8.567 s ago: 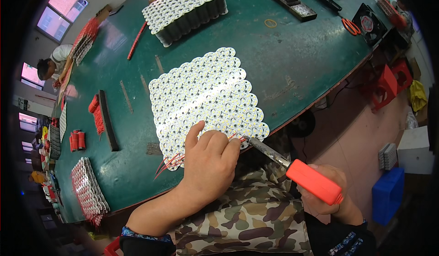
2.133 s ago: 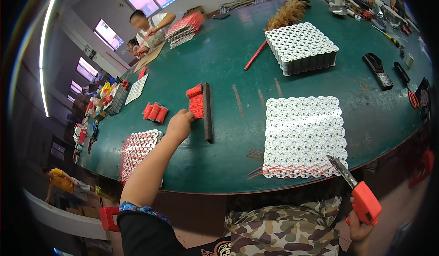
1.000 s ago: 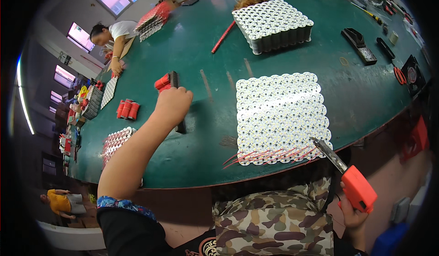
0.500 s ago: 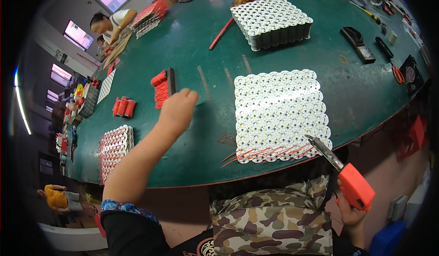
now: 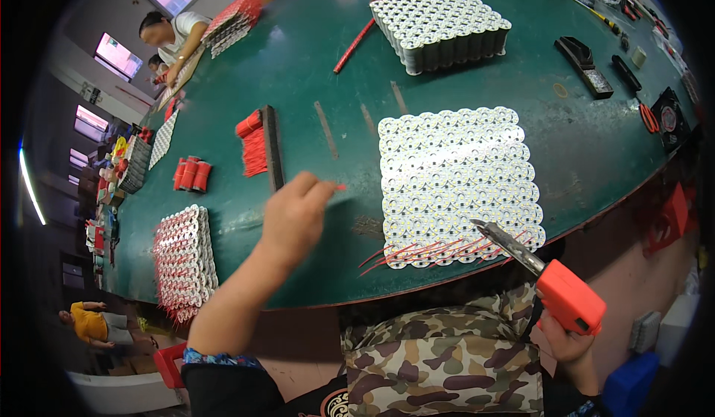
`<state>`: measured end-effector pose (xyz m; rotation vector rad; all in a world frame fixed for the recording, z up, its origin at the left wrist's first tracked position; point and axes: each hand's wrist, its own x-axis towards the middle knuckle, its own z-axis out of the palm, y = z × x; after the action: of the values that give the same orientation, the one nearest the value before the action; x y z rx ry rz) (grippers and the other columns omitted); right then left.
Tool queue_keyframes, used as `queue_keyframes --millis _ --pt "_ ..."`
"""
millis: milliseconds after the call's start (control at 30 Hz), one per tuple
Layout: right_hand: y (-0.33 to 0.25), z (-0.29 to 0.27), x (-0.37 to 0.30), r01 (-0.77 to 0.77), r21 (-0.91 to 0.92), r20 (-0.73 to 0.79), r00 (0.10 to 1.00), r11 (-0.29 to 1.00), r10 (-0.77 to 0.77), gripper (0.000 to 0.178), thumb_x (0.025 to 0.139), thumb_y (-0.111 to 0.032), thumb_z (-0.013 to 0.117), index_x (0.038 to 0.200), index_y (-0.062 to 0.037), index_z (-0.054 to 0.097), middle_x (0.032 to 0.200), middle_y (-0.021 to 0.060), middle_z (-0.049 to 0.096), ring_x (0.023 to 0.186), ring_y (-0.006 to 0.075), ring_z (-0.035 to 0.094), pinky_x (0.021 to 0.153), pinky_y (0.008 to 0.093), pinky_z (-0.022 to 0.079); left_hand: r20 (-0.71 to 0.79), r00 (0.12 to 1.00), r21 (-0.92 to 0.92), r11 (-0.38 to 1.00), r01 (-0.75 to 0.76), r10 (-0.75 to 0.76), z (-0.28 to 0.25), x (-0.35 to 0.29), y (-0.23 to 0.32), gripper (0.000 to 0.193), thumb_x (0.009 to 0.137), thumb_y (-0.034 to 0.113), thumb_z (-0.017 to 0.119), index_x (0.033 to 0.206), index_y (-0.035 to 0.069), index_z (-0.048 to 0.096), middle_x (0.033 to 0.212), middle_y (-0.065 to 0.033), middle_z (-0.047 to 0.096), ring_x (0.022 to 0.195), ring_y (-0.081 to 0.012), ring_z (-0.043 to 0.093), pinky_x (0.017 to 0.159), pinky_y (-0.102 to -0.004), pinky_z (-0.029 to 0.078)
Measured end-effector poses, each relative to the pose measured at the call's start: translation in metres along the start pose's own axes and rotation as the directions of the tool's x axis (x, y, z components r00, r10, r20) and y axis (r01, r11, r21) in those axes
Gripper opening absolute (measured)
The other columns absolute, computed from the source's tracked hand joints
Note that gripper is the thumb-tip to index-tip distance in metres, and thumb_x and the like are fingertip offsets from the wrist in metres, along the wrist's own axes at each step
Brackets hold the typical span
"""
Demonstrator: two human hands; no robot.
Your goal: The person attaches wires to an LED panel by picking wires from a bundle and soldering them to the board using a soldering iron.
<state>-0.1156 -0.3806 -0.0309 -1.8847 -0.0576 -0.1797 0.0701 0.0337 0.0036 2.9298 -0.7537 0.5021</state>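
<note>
Bundle point(image 5: 254, 147): red, on the table point(image 5: 328, 275), eleven o'clock from the left hand point(image 5: 298, 216).
Left hand: grip narrow, seemingly pinching a wire point(image 5: 341, 187).
Wire: red tip showing at two o'clock; likely light, limp, best pinched near its end.
Board point(image 5: 460, 186): on the table, three o'clock from the left hand; probably light, fragile, best held by its edges.
Iron point(image 5: 542, 271): board's five o'clock; stiff, perhaps hot-tipped; take the handle point(image 5: 572, 296).
Right hand point(image 5: 564, 339): grip wrapped around that handle.

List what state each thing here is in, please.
Left hand: closed, pinching a small red piece
Right hand: closed around the soldering iron
LED panel: lying flat, red wires along its near edge
Soldering iron: tip over the panel; heat can't be told
Left panel stack: red wires across it
Far panel stack: neatly piled
</note>
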Motion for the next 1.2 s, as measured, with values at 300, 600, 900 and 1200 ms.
queue_keyframes --millis 300,600,900,1200 --pt "-0.03 0.036 0.053 -0.03 0.05 0.263 0.965 0.998 0.016 0.038 0.071 -0.008 0.071 0.107 0.0032 0.07 0.087 0.0104 0.066 0.066 0.0212 0.061 0.063 0.0312 0.051 -0.062 0.997 -0.347 0.936 -0.06 0.041 0.005 -0.016 0.061 0.025 0.075 -0.005 0.071 0.098 0.006 0.073 0.084 -0.0081 0.063 0.071 -0.0285 0.065 0.062 -0.0386 0.054" --pt "-0.003 0.051 0.057 0.284 -0.068 0.374 0.896 0.957 -0.239 0.055 0.075 -0.012 0.085 0.124 0.0032 0.064 0.111 0.0175 0.075 0.087 0.0301 0.075 0.077 0.0373 0.059 -0.064 0.99 -0.325 0.936 -0.136 0.122 0.009 -0.017 0.059 0.026 0.075 -0.001 0.071 0.099 0.006 0.073 0.083 -0.0063 0.065 0.07 -0.0263 0.065 0.059 -0.0375 0.052" --pt "0.0 0.062 0.066 0.451 -0.092 0.356 0.848 0.888 -0.393 0.064 0.074 -0.012 0.087 0.129 0.0053 0.059 0.111 0.0215 0.074 0.077 0.0294 0.074 0.068 0.0358 0.058 -0.044 0.992 -0.335 0.933 -0.129 0.122 0.008 -0.018 0.058 0.026 0.074 0.001 0.07 0.099 0.006 0.072 0.083 -0.0065 0.065 0.071 -0.0263 0.065 0.06 -0.0379 0.052" --pt "-0.007 0.062 0.069 0.482 -0.106 0.354 0.836 0.87 -0.42 0.064 0.072 -0.01 0.086 0.129 0.0049 0.06 0.106 0.0184 0.075 0.073 0.0286 0.073 0.063 0.0362 0.057 -0.037 0.992 -0.323 0.938 -0.126 0.121 0.009 -0.016 0.059 0.025 0.074 0.001 0.07 0.099 0.006 0.072 0.083 -0.0066 0.064 0.071 -0.0268 0.064 0.06 -0.0384 0.052"
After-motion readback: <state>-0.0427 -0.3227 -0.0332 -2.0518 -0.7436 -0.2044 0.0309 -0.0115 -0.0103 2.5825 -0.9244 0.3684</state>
